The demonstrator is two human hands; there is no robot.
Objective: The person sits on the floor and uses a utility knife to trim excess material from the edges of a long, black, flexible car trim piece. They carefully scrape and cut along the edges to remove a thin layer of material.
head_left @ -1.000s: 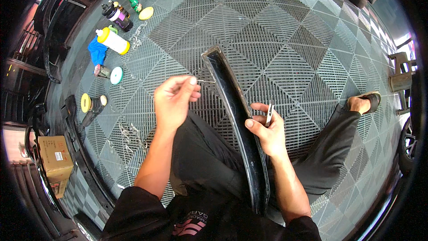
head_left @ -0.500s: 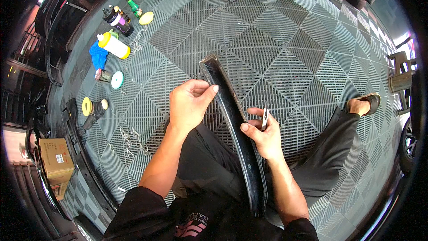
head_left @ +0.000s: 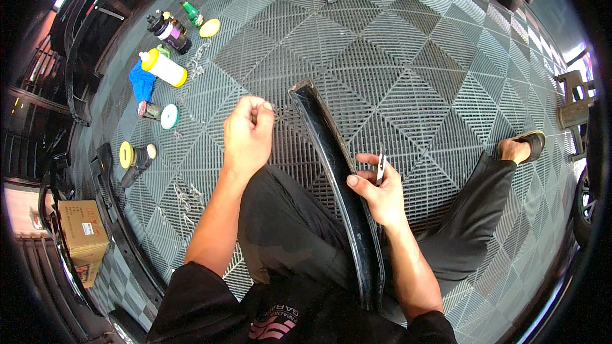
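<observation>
A long, glossy black car trim strip (head_left: pixel 349 213) slants from my lap up toward the middle of the floor, with its hollow side facing me. My right hand (head_left: pixel 381 196) grips its right edge, thumb on the inner face. A slim pale knife (head_left: pixel 381 169) stands up between that hand's fingers, its thin tip pointing away from me. To the left of the strip and apart from it, my left hand (head_left: pixel 247 137) is raised over my knee. Its fingers are curled and the thumb presses on them; whatever is pinched there, if anything, is hidden.
The floor is grey ribbed tile (head_left: pixel 382 76). On the left are a yellow-white bottle (head_left: pixel 164 67), dark spray bottles (head_left: pixel 171 35), a blue cloth (head_left: pixel 141 81), a polisher (head_left: pixel 137 164) and clear scraps (head_left: pixel 188 204). A cardboard box (head_left: pixel 83 229) stands farther back.
My left hand has come off the strip's edge and moved left and slightly up, its fingers still closed. My right hand, the knife and the strip have barely shifted.
</observation>
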